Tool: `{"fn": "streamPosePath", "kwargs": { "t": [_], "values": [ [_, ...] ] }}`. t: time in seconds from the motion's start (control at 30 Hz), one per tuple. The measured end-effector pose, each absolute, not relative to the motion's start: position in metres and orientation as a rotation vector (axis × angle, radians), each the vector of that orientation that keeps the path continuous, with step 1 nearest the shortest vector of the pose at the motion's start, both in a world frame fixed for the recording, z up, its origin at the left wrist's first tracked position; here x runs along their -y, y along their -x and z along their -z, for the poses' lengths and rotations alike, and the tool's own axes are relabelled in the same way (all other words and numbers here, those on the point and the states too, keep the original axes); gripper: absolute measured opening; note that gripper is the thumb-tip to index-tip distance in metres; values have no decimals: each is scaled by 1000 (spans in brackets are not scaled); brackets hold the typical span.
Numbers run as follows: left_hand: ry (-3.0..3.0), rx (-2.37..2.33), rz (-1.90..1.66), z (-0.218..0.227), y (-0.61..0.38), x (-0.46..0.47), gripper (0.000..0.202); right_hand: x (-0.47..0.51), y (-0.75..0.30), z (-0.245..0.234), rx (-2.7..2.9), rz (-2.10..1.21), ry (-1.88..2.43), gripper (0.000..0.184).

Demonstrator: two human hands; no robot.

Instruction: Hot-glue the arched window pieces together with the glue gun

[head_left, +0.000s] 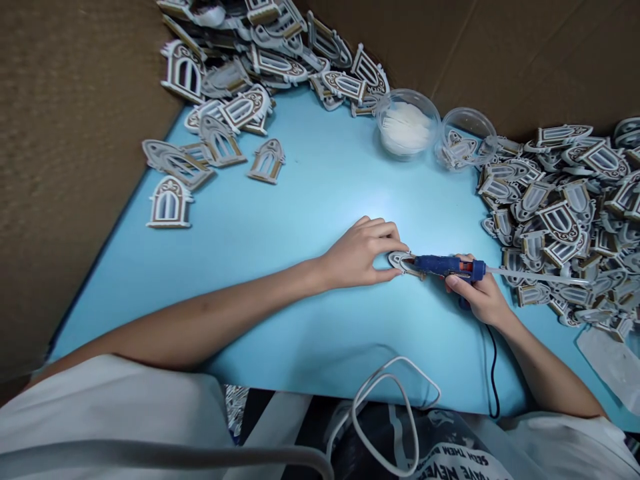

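Observation:
My right hand point(477, 297) is closed around the grip of a blue glue gun point(445, 265), whose nozzle points left onto a small window-shaped piece point(401, 261) lying flat on the blue table point(300, 220). A clear glue stick point(537, 275) juts from the gun's back end. My left hand point(367, 253) pinches the left edge of that piece, holding it down against the table.
Piles of window-shaped pieces lie at the back left point(225, 113) and along the right point(565, 213). Two clear round tubs point(407, 123) point(465, 137) stand at the back. Cardboard walls point(65, 167) enclose the table. A white cable point(385, 413) loops at the near edge.

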State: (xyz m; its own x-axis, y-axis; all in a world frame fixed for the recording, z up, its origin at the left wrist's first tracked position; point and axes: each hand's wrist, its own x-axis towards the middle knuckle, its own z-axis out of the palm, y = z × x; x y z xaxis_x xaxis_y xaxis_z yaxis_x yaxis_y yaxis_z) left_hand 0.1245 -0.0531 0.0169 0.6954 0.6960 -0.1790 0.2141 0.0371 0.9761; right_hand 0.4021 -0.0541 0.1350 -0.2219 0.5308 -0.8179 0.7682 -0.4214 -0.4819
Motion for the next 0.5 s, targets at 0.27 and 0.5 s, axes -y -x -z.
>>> {"fn": "streamPosePath", "kwargs": {
  "t": [0.27,0.5],
  "values": [
    [-1522,-777,-407,-18,-124,52,31,52,-400,-136,-1563,1704,-1807,61],
    [-1526,-779,-422,-17,-124,53,31,52,-401,-136,-1575,1691,-1787,60]
  ]
}}
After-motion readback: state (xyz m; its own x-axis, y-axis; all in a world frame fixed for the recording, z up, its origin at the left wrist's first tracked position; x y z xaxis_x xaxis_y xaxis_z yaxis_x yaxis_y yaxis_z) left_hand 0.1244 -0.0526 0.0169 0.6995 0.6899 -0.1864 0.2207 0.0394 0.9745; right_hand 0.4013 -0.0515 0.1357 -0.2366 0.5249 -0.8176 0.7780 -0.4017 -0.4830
